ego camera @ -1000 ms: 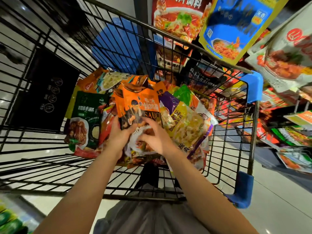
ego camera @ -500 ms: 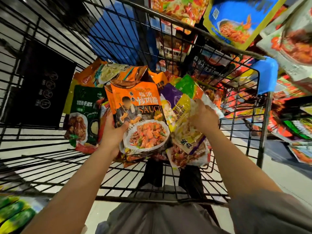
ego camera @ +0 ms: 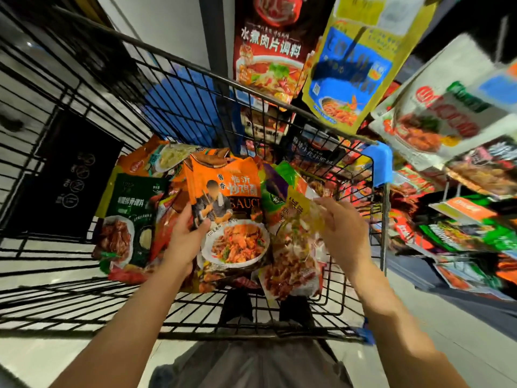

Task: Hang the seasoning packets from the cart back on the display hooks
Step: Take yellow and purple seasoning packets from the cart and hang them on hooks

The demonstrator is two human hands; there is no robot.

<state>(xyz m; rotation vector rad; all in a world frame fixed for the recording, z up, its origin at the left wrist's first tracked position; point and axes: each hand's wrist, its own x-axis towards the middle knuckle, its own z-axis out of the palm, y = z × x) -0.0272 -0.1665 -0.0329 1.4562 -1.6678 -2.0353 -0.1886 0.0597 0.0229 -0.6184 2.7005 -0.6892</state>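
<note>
A black wire cart point(ego camera: 293, 110) holds a heap of seasoning packets. My left hand point(ego camera: 186, 242) grips the lower left edge of an orange packet point(ego camera: 232, 189) printed with a dish of stir-fried chicken, thumb on its front. My right hand point(ego camera: 342, 231) pinches the upper right corner of a yellow and purple packet point(ego camera: 293, 247) beside it. A green packet point(ego camera: 131, 208) lies at the left of the heap. Packets hang on the display to the right, among them a blue and yellow one point(ego camera: 355, 71) and a white one point(ego camera: 436, 116).
A dark red packet point(ego camera: 268, 49) hangs above the cart's far rim. The cart has a blue corner guard point(ego camera: 379, 163) on the right. More packets hang on lower display rows point(ego camera: 461, 228) at the right. Pale tiled floor point(ego camera: 447, 331) lies beside the cart.
My right hand left the orange packet and moved right to take the yellow and purple packet. My left hand kept its hold on the orange packet, which is now lifted slightly.
</note>
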